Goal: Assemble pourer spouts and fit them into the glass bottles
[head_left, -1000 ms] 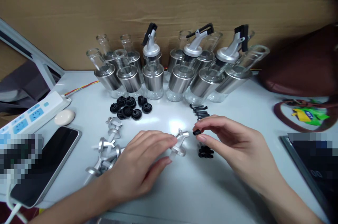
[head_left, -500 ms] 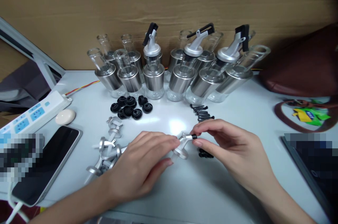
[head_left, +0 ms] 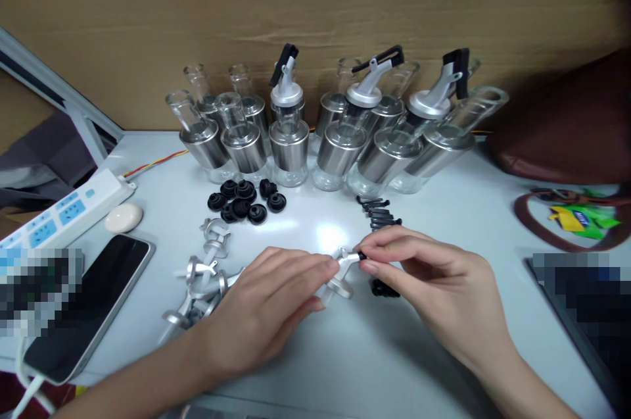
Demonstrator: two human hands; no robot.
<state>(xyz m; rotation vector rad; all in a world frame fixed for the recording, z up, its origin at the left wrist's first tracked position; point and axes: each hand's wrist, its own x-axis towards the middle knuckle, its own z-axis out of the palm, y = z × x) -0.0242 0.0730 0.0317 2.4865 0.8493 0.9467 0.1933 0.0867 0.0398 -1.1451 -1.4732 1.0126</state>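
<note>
Between my hands is a silver pourer spout [head_left: 340, 284] with a round collar and a clear tube below it. My left hand [head_left: 276, 307] is closed on it from the left, with the tube near the thumb. My right hand [head_left: 434, 281] pinches a small black tip [head_left: 361, 256] at the spout's outlet end. Beside my left forearm lies a heap of similar silver spouts [head_left: 202, 281]. Small black parts [head_left: 384, 288] are partly hidden behind my right hand. A row of slim black pieces [head_left: 378, 210] lies just beyond it.
Glass bottles with metal sleeves [head_left: 288, 146] stand in rows at the back; three carry spouts with black levers. Black ribbed stoppers [head_left: 241, 208] lie in front. To the left are a phone [head_left: 93, 307], a power strip [head_left: 69, 208] and a white oval object [head_left: 123, 217]. A brown bag [head_left: 562, 123] sits right.
My right fingers have closed more tightly around the black tip, covering more of it. The spout stays in my left hand almost unmoved. The whole view has shifted slightly.
</note>
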